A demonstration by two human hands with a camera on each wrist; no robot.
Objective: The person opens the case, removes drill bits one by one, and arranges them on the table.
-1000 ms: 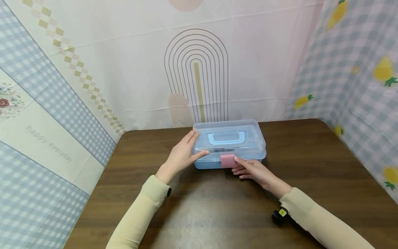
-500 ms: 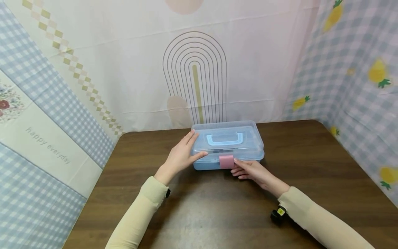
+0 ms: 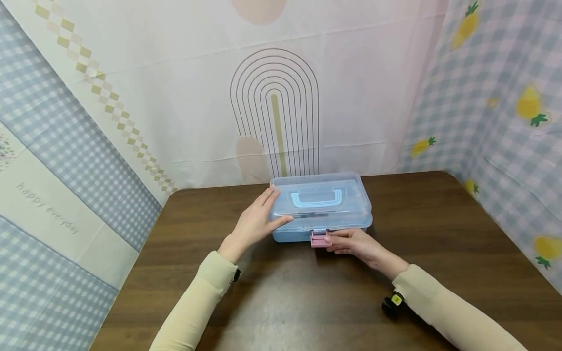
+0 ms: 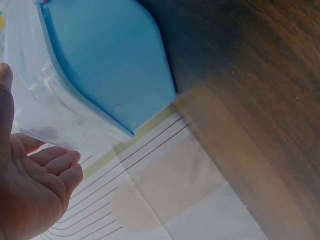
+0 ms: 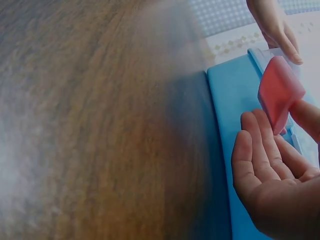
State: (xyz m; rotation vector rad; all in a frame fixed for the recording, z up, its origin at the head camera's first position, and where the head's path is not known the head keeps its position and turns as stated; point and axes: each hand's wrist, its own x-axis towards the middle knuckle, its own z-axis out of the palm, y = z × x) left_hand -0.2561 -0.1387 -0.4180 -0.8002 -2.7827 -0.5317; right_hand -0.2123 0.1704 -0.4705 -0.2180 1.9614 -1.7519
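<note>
A blue storage box with a clear lid and a light-blue handle stands on the table near the back cloth. The left hand rests on the lid's left end, thumb and fingers spread and fairly straight; its palm side shows in the left wrist view. At the box's front, the right hand pinches the pink latch at its right end. The latch is swung outward from the box front. In the right wrist view the thumb meets the pink latch, other fingers extending below it. The lid is down.
The brown wooden table extends in front and to both sides. A printed cloth hangs right behind the box, with a checked cloth along the right and another at left. Dark wrist devices sit at both sleeves.
The pink latch, flat against the box front before, has swung outward and down under the right hand's fingers. The left hand stays at the lid's left end. The head view has shifted slightly.
</note>
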